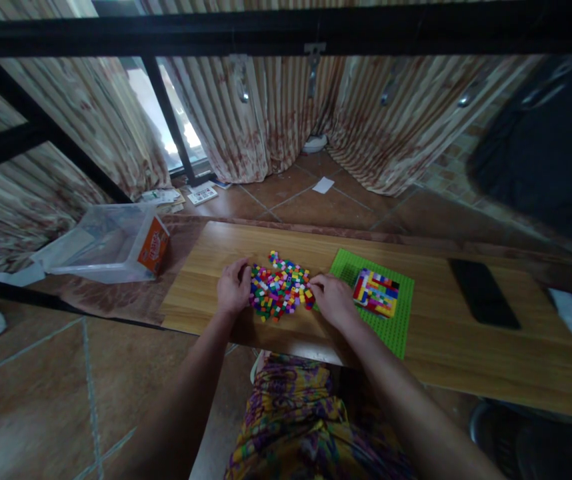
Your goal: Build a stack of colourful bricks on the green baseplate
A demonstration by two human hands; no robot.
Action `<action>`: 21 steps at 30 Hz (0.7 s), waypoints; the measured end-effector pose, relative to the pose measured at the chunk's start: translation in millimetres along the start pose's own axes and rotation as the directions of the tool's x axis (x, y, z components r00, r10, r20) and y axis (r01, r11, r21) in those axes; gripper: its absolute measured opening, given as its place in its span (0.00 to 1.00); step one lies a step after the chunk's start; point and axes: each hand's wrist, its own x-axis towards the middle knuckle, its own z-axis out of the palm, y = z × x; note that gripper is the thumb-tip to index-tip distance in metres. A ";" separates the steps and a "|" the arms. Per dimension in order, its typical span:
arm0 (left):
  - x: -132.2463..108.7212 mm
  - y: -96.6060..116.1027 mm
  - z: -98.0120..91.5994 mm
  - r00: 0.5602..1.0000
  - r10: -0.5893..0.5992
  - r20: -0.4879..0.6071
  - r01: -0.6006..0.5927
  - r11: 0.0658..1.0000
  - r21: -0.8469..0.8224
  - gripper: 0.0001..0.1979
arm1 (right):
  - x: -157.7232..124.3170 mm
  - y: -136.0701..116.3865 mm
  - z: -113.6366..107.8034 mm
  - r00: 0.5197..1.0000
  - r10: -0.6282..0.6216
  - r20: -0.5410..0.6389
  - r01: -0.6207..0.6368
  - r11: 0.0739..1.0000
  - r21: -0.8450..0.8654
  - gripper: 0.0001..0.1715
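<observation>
A heap of small, many-coloured building bricks (281, 287) lies on the wooden table. At the heap's left edge rests my left hand (233, 288), fingers loosely curved and apart, with nothing visible in them. My right hand (335, 297) is at the heap's right edge, thumb and fingertips drawn together in a pinch. Whatever is between those fingertips is too small to make out. To the right lies a green studded baseplate (402, 333), partly behind my right hand and wrist. On it stands a rectangular build of mixed-colour bricks (377, 293).
Farther right on the wooden table (446, 353) lies a black phone-like slab (483, 293). A clear plastic bin (111, 243) with an orange label sits left of the table. A black metal bar (266, 30) crosses overhead, before striped curtains (261, 120). Papers lie on the tiled floor.
</observation>
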 end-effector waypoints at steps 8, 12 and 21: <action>-0.2 1.5 -0.4 1.000 -0.014 0.013 0.014 1.000 0.009 0.16 | -7.2 6.6 -1.1 0.999 -0.017 0.043 0.016 0.999 0.030 0.11; 0.1 1.6 -0.5 1.000 -0.003 0.006 0.003 1.000 0.001 0.16 | -5.6 1.9 -1.1 0.997 -0.029 0.078 0.029 1.000 0.002 0.11; 0.7 1.7 -1.7 0.999 -0.017 0.031 0.016 1.000 0.017 0.17 | -12.5 -2.7 -6.3 0.999 0.048 0.002 -0.047 0.977 0.207 0.08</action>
